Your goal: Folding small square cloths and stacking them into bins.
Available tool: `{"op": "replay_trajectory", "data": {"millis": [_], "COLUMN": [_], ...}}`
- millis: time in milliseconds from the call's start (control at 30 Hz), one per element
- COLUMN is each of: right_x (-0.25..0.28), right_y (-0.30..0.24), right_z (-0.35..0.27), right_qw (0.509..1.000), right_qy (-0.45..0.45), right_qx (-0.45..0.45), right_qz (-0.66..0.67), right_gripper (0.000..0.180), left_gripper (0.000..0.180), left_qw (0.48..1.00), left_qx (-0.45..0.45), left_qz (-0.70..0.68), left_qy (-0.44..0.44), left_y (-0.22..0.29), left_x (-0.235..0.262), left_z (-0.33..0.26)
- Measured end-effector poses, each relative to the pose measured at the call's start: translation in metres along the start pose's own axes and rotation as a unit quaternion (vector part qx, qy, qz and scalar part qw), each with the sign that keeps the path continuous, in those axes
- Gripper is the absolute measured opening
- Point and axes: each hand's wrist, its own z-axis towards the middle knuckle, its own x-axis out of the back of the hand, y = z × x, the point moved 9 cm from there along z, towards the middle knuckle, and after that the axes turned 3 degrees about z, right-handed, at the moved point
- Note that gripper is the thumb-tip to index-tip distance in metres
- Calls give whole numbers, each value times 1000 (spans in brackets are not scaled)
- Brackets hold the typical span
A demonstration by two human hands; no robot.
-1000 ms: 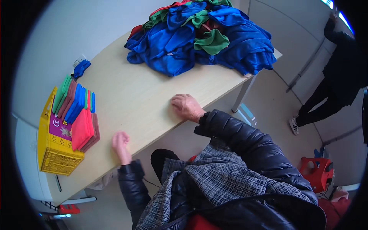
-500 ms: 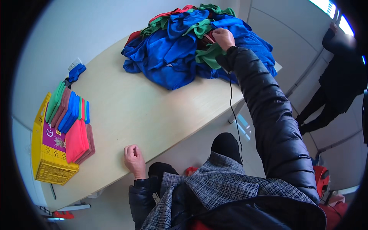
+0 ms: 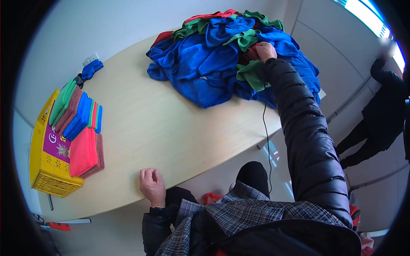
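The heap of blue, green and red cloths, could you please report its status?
Right hand at reddish cloth in heap, grip unclear. Left hand loosely curled, apparently empty. Thin black cable hanging beside padded black sleeve.

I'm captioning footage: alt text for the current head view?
A person's right hand touches a heap of mostly blue cloths on a table; the left hand is by the table's near edge. Folded cloths sit beside a yellow crate.
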Motion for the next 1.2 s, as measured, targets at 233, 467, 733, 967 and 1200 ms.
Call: {"op": "replay_trajectory", "data": {"millis": [233,467,733,967,1200], "right_x": [64,216,236,184,89], "right_y": [-64,-195,-358,-375,-314], "right_z": [38,39,-128,-196,-235], "right_qw": [865,805,482,587,621], "right_qy": [-76,-101,-474,-422,-419], "right_qx": [76,174,57,82,13], "right_qz": [490,558,735,686,662], "right_gripper": [20,29,17,13,18], "left_gripper": [5,4,18,51,37], "left_qw": [998,999,999,947,934], "left_qx": [-43,-36,-32,-102,43], "left_qz": [26,4,-29,-268,-329], "left_qy": [39,31,-7,146,134], "left_y": [5,5,-12,71,-26], "left_x": [5,5,5,67,82], "left_z": [1,-2,-9,5,23]}}
